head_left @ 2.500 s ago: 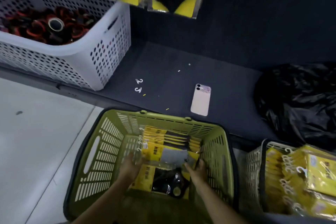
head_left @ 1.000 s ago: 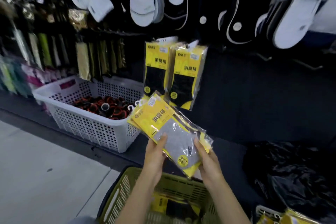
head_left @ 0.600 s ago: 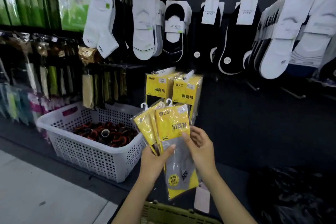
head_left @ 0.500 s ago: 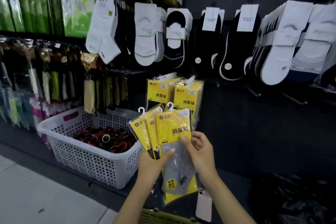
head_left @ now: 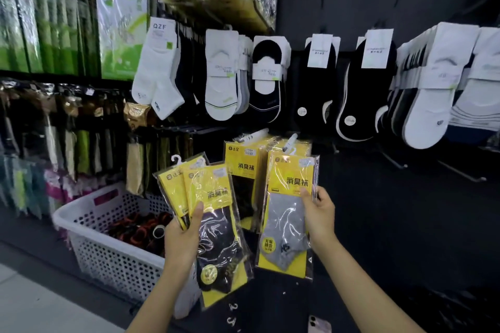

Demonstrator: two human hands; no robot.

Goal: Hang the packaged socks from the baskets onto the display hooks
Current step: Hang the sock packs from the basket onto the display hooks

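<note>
My left hand (head_left: 184, 235) grips a small stack of yellow sock packs (head_left: 216, 224); the front one shows black socks. My right hand (head_left: 319, 216) pinches the right edge of a single yellow pack with grey socks (head_left: 286, 213) and holds it upright in front of the lower display. Just behind it, yellow packs hang on two hooks (head_left: 243, 167), whose white tips (head_left: 289, 142) stick out above the held pack. Bare metal hooks (head_left: 460, 170) jut from the dark panel to the right. The baskets the packs came from are out of view.
A white perforated basket (head_left: 108, 254) of red and black items stands at lower left on the dark shelf. Rows of white and black socks (head_left: 319, 84) hang above. A phone (head_left: 319, 324) and small loose white hooks (head_left: 232, 313) lie on the shelf below.
My hands lifted the packs out of the green basket up to the display. My right hand has drawn the grey-sock pack off the stack and moved it right, in front of the hanging packs.
</note>
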